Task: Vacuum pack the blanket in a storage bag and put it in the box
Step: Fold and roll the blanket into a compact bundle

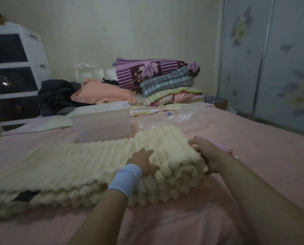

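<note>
1. Bedding in pink covers the bed (253,156), the work surface that fills the lower frame; near the viewer the sheet shows a faint check pattern.
2. Behind the bed stands a plain pale wall (130,32).
3. A wardrobe (271,68) with pale sliding doors printed with flowers closes off the right side of the room.
4. A white plastic drawer unit (15,71) with dark drawer fronts stands at the left, beside the bed.
5. The cream ribbed blanket (68,165) lies across the near part of the bed, a long flat strip at the left and a thicker folded bundle at the right.
6. A stack of folded quilts (165,82), purple floral on top and grey check below, sits at the head of the bed.
7. The translucent box (101,121), lid on, rests on the sheet just behind the blanket.
8. The clear storage bag (186,115) lies flat on the bed to the right of the box, its blue valve (169,113) facing up.
9. A peach pillow (103,92) and a heap of dark clothes (57,96) lie behind the box.
10. The right hand (206,154) grips the right end of the bundle, fingers curled over the top and thumb underneath.
11. The left hand (144,161), a light blue wristband (125,179) on its wrist, presses on the bundle with fingers spread and fairly straight.
</note>
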`<action>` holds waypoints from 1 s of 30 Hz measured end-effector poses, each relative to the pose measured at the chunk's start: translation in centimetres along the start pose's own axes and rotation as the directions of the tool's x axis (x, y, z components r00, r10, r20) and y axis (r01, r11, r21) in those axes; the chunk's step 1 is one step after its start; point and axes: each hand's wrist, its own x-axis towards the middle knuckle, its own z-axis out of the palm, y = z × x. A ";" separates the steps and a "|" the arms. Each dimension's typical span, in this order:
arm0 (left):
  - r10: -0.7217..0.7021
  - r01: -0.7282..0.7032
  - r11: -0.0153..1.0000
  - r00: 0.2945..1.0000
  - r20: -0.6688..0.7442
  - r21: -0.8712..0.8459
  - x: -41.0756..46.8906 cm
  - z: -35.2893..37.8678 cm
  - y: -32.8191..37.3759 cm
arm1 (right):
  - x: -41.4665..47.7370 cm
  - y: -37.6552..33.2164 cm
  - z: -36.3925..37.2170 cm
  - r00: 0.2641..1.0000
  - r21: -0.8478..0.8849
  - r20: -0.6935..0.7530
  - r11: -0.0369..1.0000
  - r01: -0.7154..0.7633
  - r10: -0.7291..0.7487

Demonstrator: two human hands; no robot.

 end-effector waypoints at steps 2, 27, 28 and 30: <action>0.043 -0.082 0.963 0.987 -0.153 -0.258 -0.7 -2.6 -0.9 | -0.2 -1.1 1.2 0.993 0.102 0.085 0.992 0.075 -0.084; -0.181 0.174 0.975 0.983 0.043 0.136 -4.2 -4.8 -16.8 | 1.7 -3.4 23.4 0.722 -0.522 0.527 0.499 0.692 -0.448; -0.205 0.199 0.974 0.978 0.047 0.109 -4.3 -4.3 -17.7 | 1.2 -3.2 22.8 0.696 -0.499 0.545 0.486 0.717 -0.468; -0.299 0.299 0.953 0.954 -0.007 0.051 -4.1 -4.3 -19.0 | 0.0 -2.7 21.7 0.653 -0.506 0.591 0.412 0.757 -0.473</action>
